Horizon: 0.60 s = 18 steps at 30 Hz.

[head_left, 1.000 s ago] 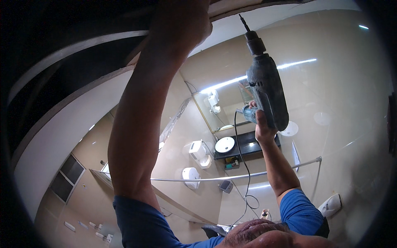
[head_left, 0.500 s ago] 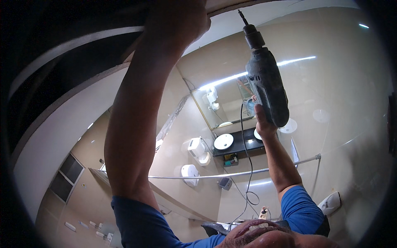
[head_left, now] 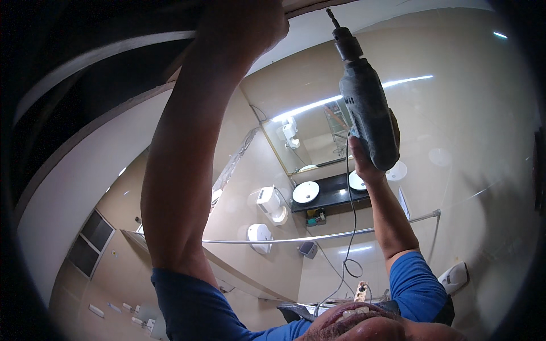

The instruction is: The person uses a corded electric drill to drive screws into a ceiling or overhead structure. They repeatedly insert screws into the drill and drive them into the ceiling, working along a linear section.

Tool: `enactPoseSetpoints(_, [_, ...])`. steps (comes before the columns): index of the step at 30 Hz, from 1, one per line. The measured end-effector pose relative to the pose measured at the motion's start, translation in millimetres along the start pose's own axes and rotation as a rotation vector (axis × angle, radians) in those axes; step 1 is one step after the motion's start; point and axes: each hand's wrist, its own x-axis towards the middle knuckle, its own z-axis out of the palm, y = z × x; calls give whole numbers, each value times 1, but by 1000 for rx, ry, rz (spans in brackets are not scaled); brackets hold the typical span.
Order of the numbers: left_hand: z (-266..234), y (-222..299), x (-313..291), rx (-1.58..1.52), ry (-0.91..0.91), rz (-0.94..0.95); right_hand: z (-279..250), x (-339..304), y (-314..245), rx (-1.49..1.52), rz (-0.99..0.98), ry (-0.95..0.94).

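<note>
A dark, dusty power drill (head_left: 372, 113) with a long bit (head_left: 332, 18) in its chuck points up toward the pale ceiling panel (head_left: 375, 14). My right hand (head_left: 368, 166) is closed round its handle, with the thumb on the near side. The drill's black cable (head_left: 354, 216) hangs down and makes a loop lower in the view. My left arm is raised high, and my left hand (head_left: 259, 25) is at the edge of the ceiling opening (head_left: 313, 5). Its fingers are out of sight in the dark, so what they touch does not show.
A curved pale metal strip (head_left: 102, 57) crosses the dark ceiling opening at the left. Below are a metal rail (head_left: 290, 241), a black counter (head_left: 324, 196) with round white basins, a mirror (head_left: 310, 142), white wall dispensers (head_left: 270, 204) and a power strip (head_left: 361, 291).
The drill has risen slightly, its bit staying just below the ceiling panel. My right hand's grip has turned a little, and the cable has swung to the right. My left hand stays nearly still.
</note>
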Motion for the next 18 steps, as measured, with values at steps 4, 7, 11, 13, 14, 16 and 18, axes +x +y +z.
enactPoseSetpoints(4, [-2, -9, 2, -26, -21, -14, 7, 7, 1, 14, -32, -8])
enactPoseSetpoints(7, [-3, -17, 3, 26, 47, 17, 13, 12, 0, -25, -79, -13])
enactPoseSetpoints(11, [-6, -21, 5, -13, -47, -35, 14, 17, -3, -87, -70, -65])
enactPoseSetpoints(13, [-6, -19, 5, 18, -19, -26, 13, 18, -3, -77, -96, -41])
enactPoseSetpoints(14, [-7, -18, 5, 21, -9, -25, 13, 18, -3, -85, -76, -49])
enactPoseSetpoints(16, [-6, -16, 4, 25, 13, -25, 13, 17, -2, -85, -104, -45])
enactPoseSetpoints(18, [-1, -14, 4, 77, 0, -48, 13, 17, -2, -76, -93, -28])
